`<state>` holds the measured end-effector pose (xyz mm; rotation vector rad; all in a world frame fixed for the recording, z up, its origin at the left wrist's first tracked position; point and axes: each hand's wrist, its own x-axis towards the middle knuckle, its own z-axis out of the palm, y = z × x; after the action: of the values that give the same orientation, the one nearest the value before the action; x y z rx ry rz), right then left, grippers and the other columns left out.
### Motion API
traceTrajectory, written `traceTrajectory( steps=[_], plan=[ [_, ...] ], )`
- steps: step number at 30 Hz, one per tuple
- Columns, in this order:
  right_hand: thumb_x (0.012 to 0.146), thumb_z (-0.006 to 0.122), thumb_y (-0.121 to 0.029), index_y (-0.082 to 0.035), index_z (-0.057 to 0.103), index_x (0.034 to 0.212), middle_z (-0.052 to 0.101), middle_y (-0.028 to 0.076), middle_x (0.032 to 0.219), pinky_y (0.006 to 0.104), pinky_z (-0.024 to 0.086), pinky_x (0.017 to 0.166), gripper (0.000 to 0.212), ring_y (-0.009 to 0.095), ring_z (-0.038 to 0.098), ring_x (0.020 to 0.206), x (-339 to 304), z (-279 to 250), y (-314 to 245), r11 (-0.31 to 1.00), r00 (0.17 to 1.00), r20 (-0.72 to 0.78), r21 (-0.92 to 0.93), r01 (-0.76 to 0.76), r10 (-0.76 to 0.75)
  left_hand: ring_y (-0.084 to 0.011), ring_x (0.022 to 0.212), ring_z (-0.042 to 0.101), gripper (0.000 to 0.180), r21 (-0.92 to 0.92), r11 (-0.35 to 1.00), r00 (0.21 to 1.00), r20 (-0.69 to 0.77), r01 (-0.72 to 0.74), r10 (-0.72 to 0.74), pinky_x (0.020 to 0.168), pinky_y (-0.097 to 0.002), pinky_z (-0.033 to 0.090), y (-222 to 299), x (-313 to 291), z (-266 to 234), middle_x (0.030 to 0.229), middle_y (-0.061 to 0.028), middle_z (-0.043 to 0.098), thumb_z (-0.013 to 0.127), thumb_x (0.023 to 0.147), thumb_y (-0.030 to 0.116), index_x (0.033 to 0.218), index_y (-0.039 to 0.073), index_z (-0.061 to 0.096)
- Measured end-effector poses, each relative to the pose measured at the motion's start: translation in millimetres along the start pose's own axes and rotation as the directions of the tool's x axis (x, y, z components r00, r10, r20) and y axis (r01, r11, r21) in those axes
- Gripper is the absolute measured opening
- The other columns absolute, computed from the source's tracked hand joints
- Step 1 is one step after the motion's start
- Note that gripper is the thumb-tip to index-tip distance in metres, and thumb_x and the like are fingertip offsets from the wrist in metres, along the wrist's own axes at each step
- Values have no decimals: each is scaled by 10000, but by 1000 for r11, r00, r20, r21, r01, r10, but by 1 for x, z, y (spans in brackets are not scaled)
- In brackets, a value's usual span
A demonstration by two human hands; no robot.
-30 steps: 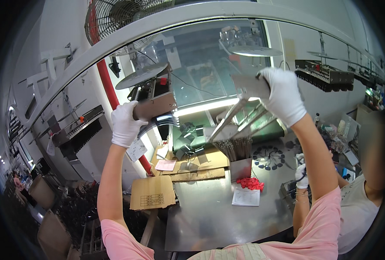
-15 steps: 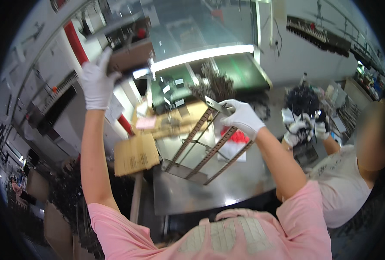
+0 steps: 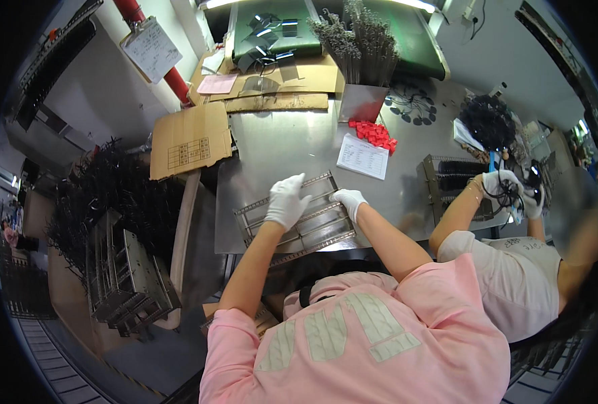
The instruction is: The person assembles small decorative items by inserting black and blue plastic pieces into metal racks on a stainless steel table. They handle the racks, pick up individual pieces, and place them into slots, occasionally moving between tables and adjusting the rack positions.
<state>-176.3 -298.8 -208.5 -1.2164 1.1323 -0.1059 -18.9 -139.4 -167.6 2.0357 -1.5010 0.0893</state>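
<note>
A metal rack (image 3: 315, 247) with notched rails lies on the steel table (image 3: 272, 145) in front of me, close to its near edge. My left hand (image 3: 287, 202), in a white glove, is over the rack's middle with the fingers stretched and the thumb apart; whether it touches the rails I cannot tell. At the rack's right end, my gloved right hand (image 3: 349, 200) is closed on the end bar, its fingertips partly hidden. Beyond the rack lie a printed sheet (image 3: 363, 156) and a heap of small red pieces (image 3: 374, 135).
A metal box (image 3: 363, 104) of thin upright rods stands at the back, near a green conveyor (image 3: 406, 40). Cardboard (image 3: 191, 141) overhangs the table's left side. Further left are stacked racks (image 3: 127, 276) and black parts. A co-worker (image 3: 507, 269) handles black cables at the right.
The rack has come down from mid-air onto the table, now lying flat. My left hand has dropped from its raised place at upper left to the rack. The view has tilted downward.
</note>
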Motion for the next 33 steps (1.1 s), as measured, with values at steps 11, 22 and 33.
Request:
traceTrajectory(
  steps=[11, 22, 33],
  plan=[
    [865, 590, -318, -10, 766, 997, 710, 274, 1061, 492, 530, 958, 379, 420, 697, 1006, 8, -12, -31, 230, 956, 163, -948, 221, -244, -307, 847, 716, 136, 108, 984, 961, 226, 139, -160, 765, -463, 536, 9, 51, 115, 893, -98, 723, 631, 842, 253, 888, 135, 682],
    [894, 699, -314, -102, 541, 1410, 675, 180, 1229, 438, 511, 981, 579, 374, 655, 1103, 167, 52, -206, -114, 530, 602, -717, 688, -597, -252, 937, 674, 427, -8, 964, 943, 212, 266, -259, 851, -422, 465, 13, 38, 66, 924, -47, 683, 800, 785, 385, 1085, 139, 623],
    [675, 883, -411, -222, 152, 1621, 623, 172, 1301, 420, 526, 969, 1210, 342, 652, 1117, 330, 210, -308, 120, 694, 157, -935, 334, -702, -313, 1285, 523, 491, 43, 929, 929, -62, 368, -366, 1088, -469, 400, -56, -101, -30, 1361, -105, 580, 666, 846, 164, 1323, 67, 595]
  ],
)
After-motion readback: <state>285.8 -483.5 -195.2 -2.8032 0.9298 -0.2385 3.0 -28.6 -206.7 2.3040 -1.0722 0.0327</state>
